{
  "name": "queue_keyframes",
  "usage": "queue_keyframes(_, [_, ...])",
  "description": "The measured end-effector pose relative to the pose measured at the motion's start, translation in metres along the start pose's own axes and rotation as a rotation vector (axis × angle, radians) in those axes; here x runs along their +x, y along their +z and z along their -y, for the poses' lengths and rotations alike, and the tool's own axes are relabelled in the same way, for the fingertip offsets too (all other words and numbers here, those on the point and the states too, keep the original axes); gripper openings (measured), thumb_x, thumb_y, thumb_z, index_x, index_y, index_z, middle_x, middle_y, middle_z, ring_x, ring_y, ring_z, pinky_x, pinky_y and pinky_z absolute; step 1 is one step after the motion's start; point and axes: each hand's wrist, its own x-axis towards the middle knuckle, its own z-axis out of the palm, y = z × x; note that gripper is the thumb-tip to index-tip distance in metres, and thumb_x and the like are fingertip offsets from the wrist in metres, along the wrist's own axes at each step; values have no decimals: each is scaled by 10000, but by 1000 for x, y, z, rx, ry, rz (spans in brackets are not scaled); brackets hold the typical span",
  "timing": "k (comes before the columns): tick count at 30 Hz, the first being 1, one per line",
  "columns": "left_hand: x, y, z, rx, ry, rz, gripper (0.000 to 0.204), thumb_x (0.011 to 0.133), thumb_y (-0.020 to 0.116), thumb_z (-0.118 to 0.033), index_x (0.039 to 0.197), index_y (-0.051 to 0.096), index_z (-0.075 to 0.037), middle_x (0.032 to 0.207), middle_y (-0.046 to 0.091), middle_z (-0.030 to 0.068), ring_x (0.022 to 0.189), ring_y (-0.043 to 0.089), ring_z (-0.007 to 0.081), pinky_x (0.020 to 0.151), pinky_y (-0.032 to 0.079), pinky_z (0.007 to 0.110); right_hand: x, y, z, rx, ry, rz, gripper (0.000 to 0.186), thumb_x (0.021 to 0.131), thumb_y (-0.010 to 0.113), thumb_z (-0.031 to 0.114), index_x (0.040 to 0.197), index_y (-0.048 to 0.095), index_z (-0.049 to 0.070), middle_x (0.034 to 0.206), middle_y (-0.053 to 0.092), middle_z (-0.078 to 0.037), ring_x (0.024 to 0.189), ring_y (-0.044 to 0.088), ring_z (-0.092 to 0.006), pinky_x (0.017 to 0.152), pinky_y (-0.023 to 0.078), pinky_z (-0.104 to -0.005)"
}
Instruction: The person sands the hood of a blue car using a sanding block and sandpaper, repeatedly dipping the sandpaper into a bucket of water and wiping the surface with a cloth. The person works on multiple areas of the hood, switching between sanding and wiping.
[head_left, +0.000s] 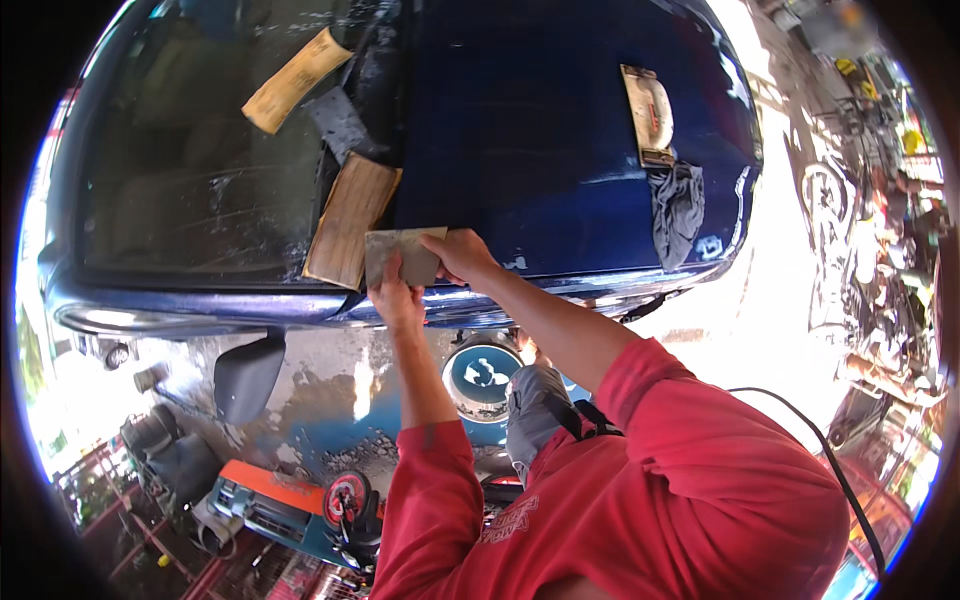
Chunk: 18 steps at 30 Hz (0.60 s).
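We are gripping a grey-brown rectangular sheet [415, 266] in both hands near the middle of the frame, over the near edge of a dark blue car [510, 120]. Our left hand [398, 298] is clamping the sheet's lower left part, one digit lying on top; our right hand [463, 256] is pinching its right side, the thumb pressing across the upper right corner. We are not making out every finger beneath.

Just left of the sheet, we are seeing a brown wooden-looking block [352, 222] lying at a slant. Toward the upper left, a dark grey piece [341, 124] and a curved yellowish pad [297, 82] are resting near the windscreen's base. At upper right, a flat board with a pale handle [652, 115] is lying on the bonnet, a crumpled grey cloth [678, 215] just below it. Below centre, a round bucket [482, 381] is standing beside the car.
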Motion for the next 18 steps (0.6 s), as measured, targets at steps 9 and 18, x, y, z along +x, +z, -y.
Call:
queue_keyframes(9, [-61, -76, 30, 69, -198, 15, 423, 963, 822, -217, 1322, 683, -40, 1193, 743, 63, 1052, 733, 219, 845, 618, 346, -162, -307, -69, -868, -506, -1212, 549, 894, 852, 366, 1376, 691, 157, 1331, 705, -114, 1266, 633, -314, 1084, 488, -475])
queue_keyframes(18, [-151, 31, 121, 834, 64, 378, 522, 909, 842, -251, 1356, 710, -16, 1263, 739, 187, 1106, 745, 295, 900, 609, 397, -128, -375, -126, -922, -365, -1065, 1308, 773, 858, 678, 1730, 131, 162, 1742, 95, -349, 1613, 131, -534, 1273, 174, -688])
